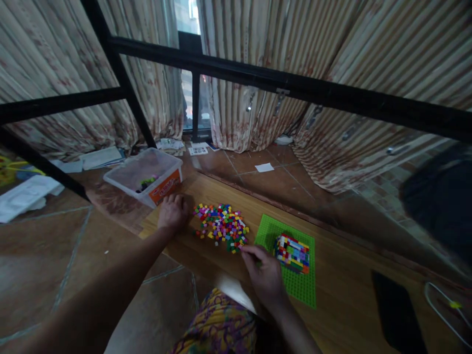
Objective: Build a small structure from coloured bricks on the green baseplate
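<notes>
Loose building bricks in many colours lie spread over the wooden bench. At the near right edge of this pile, my right hand is closed in a pinch, with a small pinkish brick seeming to show at its fingertips. My left hand rests on the bench left of the pile, fingers loosely bent and holding nothing visible. A green studded baseplate lies to the right of the bricks. On it stands a multicoloured brick structure, with stacked walls around a lower middle.
A clear plastic bin with an orange label and some pieces inside stands beyond my left hand. A dark flat object and a white cable lie on the bench at right. Black metal bars cross ahead, before curtains.
</notes>
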A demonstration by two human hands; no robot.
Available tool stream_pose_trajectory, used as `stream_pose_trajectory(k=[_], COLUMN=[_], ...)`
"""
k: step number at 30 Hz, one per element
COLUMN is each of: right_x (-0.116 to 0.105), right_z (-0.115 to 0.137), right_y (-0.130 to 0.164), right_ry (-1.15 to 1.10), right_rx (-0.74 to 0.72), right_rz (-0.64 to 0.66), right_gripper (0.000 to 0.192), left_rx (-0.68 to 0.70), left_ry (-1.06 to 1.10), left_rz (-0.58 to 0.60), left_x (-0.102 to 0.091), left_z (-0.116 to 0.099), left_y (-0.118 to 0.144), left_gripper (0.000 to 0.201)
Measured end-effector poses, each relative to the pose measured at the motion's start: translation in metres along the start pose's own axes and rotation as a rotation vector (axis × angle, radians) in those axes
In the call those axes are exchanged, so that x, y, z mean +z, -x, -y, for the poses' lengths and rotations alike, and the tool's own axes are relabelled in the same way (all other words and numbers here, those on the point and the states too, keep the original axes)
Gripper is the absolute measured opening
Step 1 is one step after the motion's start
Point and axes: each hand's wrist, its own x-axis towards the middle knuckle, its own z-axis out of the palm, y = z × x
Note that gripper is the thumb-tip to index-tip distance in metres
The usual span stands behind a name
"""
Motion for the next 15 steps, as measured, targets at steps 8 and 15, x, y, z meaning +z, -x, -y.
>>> stream_pose_trajectory(k=[8, 15], right_x=[0.038, 0.066], right_z=[-0.012, -0.019], right_y=[-0.092, -0.148], right_ry=[0.248, 0.558], right_rx=[-0.114, -0.215], right_rz=[0.011, 0.07], right_gripper=[0.02, 0.023], left_rx=[-0.001, -0.007], left_ry=[0.048, 0.076], left_rz=[-0.019, -0.024], left_x=[0.003, 0.004], left_z=[0.001, 0.002], left_y=[0.001, 0.003], left_gripper=[0.028, 0.027])
